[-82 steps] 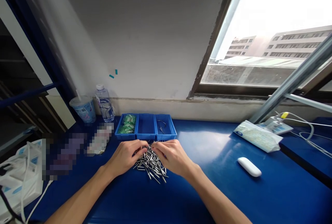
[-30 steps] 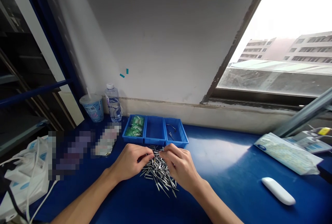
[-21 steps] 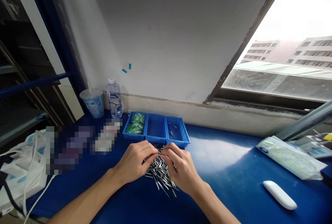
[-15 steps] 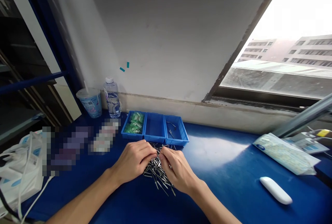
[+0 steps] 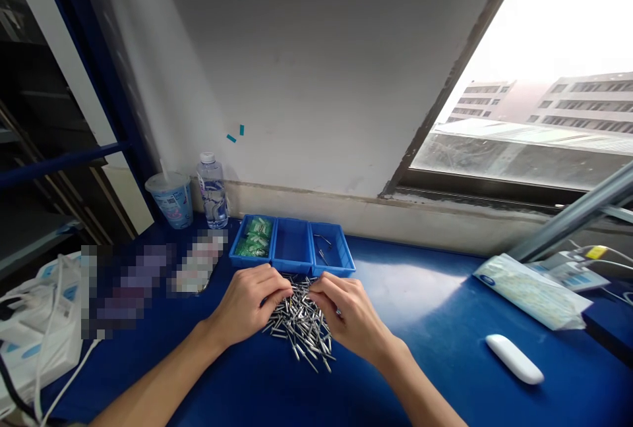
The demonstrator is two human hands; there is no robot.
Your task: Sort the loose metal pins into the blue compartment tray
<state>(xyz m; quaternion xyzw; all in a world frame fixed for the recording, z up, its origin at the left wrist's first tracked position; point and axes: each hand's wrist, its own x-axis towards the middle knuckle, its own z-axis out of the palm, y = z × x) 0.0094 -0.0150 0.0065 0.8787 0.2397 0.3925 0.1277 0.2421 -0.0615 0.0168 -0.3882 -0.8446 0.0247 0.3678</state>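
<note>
A loose pile of small silvery metal pins that look like blind rivets (image 5: 304, 328) lies on the blue table. At its left edge, my left hand (image 5: 254, 302) is closed with thumb and forefinger pinched together; what sits between the tips is too small to tell. Opposite it, my right hand (image 5: 351, 315) hovers over the pile's right side, also in a pinch. A bright metal glint shows under its curled fingers, but I cannot make out what is held. Just behind the hands are three joined blue bins (image 5: 291, 264): green-and-clear packets (image 5: 256, 236) on the left, a few rivets (image 5: 322, 256) on the right.
At the back left stand a water bottle (image 5: 212, 193) and a lidded cup (image 5: 171, 199). White power strips (image 5: 44, 341) with cables lie at far left. Toward the right are a white case (image 5: 514, 359) and a soft plastic pack (image 5: 531, 292). The wall (image 5: 306, 84) closes the back.
My hands have drawn slightly apart, baring more of the pile between them. Both remain pinched. The whole view has shifted a little.
</note>
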